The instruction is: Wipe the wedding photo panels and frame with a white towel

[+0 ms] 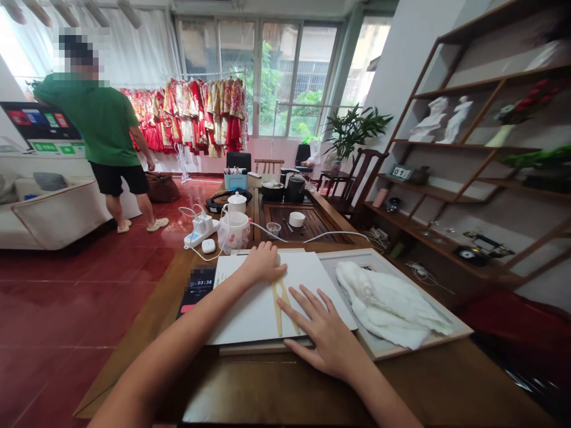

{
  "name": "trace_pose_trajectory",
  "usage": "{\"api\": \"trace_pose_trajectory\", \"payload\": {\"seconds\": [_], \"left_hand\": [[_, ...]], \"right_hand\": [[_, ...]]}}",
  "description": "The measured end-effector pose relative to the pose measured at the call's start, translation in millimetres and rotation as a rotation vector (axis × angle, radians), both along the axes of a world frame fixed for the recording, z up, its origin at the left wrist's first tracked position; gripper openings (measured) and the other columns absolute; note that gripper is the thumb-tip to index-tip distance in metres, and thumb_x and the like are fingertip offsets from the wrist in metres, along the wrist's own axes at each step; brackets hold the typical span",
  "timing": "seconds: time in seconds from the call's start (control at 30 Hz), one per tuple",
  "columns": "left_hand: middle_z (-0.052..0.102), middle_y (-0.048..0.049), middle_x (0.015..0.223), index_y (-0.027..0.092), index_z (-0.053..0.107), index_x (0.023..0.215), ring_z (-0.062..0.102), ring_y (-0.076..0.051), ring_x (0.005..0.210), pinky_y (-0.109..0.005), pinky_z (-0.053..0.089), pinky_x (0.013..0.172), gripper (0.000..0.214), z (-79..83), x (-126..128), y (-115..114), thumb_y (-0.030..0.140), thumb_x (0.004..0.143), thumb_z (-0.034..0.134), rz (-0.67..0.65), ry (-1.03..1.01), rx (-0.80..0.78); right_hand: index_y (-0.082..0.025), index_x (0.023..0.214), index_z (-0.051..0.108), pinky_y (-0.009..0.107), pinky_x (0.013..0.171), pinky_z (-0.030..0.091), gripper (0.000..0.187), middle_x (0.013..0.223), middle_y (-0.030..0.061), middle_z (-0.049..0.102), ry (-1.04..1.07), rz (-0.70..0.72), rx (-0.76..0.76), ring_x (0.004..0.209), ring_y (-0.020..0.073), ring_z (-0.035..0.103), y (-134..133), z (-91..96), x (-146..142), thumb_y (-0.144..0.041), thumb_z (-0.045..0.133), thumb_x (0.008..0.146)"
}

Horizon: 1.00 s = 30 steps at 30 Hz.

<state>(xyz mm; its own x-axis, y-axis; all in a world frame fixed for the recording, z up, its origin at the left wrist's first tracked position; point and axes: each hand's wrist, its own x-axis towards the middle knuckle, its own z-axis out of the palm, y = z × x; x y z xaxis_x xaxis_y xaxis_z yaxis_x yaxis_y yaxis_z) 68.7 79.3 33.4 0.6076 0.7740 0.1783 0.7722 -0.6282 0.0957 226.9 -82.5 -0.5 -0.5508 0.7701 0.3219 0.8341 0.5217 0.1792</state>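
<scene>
Left hand [263, 266]: palm down, fingers close together, holding nothing, resting on the upper part of a white board [247, 315]. Right hand [323, 334]: palm down, fingers spread wide, holding nothing, lying across the board's lower right corner. Set on opposite sides, the two hands appear placed to steady the board against sliding.

Forked strip [280, 306]: pale yellow, thin, lying flat on the board between the hands, its two legs parting toward the lower edge. Not gripped; the fingers of both hands lie just beside it. Material cannot be told from this view. Its flat position suggests that it is kept where both hands can reach it.

Frame [439, 300]: wide, pale rim, lying to the right of the board and partly under it. Cloth [388, 303]: white, crumpled, heaped inside the frame, apparently set aside from the board.

Phone [196, 288]: dark, face up beside the board's left edge, showing a timer at 03:38, its position keeping the display in the wearer's view. Worktop [276, 386]: dark wood, carrying all of the above. Teapot [237, 202]: white, farther along the worktop. Person in a green shirt [96, 119]: standing well apart, near a sofa, facing away.
</scene>
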Motion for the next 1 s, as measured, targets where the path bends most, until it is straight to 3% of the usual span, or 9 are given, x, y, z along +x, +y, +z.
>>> {"api": "trace_pose_trajectory", "payload": {"seconds": [0.33, 0.5, 0.6, 0.8, 0.87, 1.0], "left_hand": [[0.057, -0.0137, 0.113, 0.016, 0.057, 0.108, 0.05, -0.032, 0.112, -0.043, 0.041, 0.092, 0.041, 0.9, -5, 7, 0.05, 0.088, 0.048, -0.088, -0.039, -0.045], [0.053, -0.0084, 0.125, 0.022, 0.045, 0.131, 0.05, -0.021, 0.116, -0.031, 0.038, 0.099, 0.043, 12.9, -29, 0, 0.045, 0.094, 0.042, -0.202, -0.115, -0.066], [0.051, -0.0081, 0.126, 0.022, 0.042, 0.133, 0.05, -0.02, 0.117, -0.031, 0.037, 0.101, 0.046, 18.0, -52, -15, 0.048, 0.096, 0.039, -0.215, -0.163, -0.066], [0.048, -0.0066, 0.129, 0.026, 0.046, 0.13, 0.048, -0.021, 0.118, -0.033, 0.036, 0.103, 0.043, 10.1, -89, -48, 0.048, 0.093, 0.045, -0.187, -0.291, -0.118], [0.049, -0.0064, 0.129, 0.027, 0.048, 0.129, 0.048, -0.022, 0.118, -0.033, 0.036, 0.103, 0.042, 6.2, -94, -54, 0.046, 0.092, 0.048, -0.176, -0.303, -0.121], [0.05, -0.0059, 0.128, 0.028, 0.05, 0.127, 0.048, -0.022, 0.119, -0.035, 0.037, 0.103, 0.04, 1.2, -96, -64, 0.044, 0.09, 0.051, -0.186, -0.315, -0.13]], "right_hand": [[-0.026, 0.148, 0.024, 0.059, 0.102, 0.028, 0.072, 0.146, 0.0145, 0.038, -0.014, -0.012, 0.074, 0.131, 0.0367, 0.035, 1, -8.2, -1, -0.044, 0.054, 0.085], [-0.026, 0.149, 0.022, 0.056, 0.102, 0.029, 0.072, 0.147, 0.0133, 0.038, -0.036, -0.024, 0.04, 0.132, 0.0349, 0.034, -3, -0.2, -3, -0.045, 0.052, 0.086], [-0.025, 0.148, 0.023, 0.052, 0.104, 0.03, 0.069, 0.147, 0.0108, 0.037, -0.017, -0.022, 0.054, 0.133, 0.0315, 0.035, -7, 12.7, 5, -0.045, 0.049, 0.087], [-0.021, 0.147, 0.026, 0.048, 0.106, 0.028, 0.064, 0.144, 0.012, 0.042, 0.141, -0.254, 0.297, 0.129, 0.0285, 0.04, -11, 36.7, 65, -0.042, 0.046, 0.09], [-0.018, 0.146, 0.027, 0.049, 0.105, 0.029, 0.065, 0.141, 0.014, 0.044, 0.153, -0.383, 0.333, 0.127, 0.0306, 0.042, -10, 34.9, 93, -0.046, 0.044, 0.089], [-0.02, 0.143, 0.035, 0.051, 0.097, 0.037, 0.076, 0.136, 0.0142, 0.049, 0.076, -0.524, 0.246, 0.121, 0.0341, 0.048, -4, 14.5, 145, -0.063, 0.045, 0.082]]}}
